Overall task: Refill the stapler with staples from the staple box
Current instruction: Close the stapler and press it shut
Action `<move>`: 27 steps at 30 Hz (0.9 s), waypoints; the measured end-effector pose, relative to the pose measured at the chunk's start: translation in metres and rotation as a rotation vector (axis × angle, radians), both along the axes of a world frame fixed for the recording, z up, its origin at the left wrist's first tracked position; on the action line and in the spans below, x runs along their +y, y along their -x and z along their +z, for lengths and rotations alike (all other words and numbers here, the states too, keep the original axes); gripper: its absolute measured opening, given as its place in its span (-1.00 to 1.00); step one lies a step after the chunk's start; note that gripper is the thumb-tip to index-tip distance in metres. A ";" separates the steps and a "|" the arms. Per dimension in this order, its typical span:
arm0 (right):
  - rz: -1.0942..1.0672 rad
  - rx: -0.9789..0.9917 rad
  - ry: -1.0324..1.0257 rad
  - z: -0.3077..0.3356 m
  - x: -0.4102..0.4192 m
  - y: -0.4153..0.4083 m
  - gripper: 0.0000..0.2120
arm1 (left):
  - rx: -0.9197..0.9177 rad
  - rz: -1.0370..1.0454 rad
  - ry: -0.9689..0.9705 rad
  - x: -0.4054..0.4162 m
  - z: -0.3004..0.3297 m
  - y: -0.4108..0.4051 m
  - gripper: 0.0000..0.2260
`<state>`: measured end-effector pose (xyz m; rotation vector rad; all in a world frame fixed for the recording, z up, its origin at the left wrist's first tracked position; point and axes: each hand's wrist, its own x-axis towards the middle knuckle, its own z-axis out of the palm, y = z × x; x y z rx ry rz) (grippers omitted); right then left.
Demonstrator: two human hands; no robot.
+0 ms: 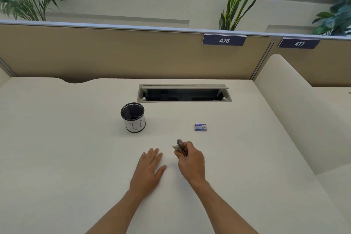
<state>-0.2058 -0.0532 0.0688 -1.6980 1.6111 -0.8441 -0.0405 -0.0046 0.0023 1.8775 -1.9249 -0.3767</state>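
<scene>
Fingers (pixel 187 145) of the right hand (pixel 190 161) are curled round the stapler (pixel 180 147), pinching it just above the desk (pixel 57 148). Left hand (pixel 149 170) lies flat on the desk, fingers straight and close together, holding nothing. Stapler is small, dark grey with a pale metal part at its front end; that end sticks out past the fingertips, pointing away from the person (cannot tell whether it is opened). Staple box (pixel 200 127) is small and blue, flat on the desk beyond the right fingers, apart from them, nothing between. Black mesh pen cup (pixel 133 117) with a white label stands beyond the left fingers, well apart. Cable hatch (pixel 184 93) sits farther back, lid up.
</scene>
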 end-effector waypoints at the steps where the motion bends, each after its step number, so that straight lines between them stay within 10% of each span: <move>1: -0.002 0.024 0.020 -0.001 0.001 0.001 -0.85 | -0.021 -0.006 0.004 0.001 0.001 0.001 -0.46; 27: 0.025 0.205 0.055 0.000 -0.001 0.007 -0.87 | -0.130 0.016 -0.050 0.001 -0.001 0.006 -0.42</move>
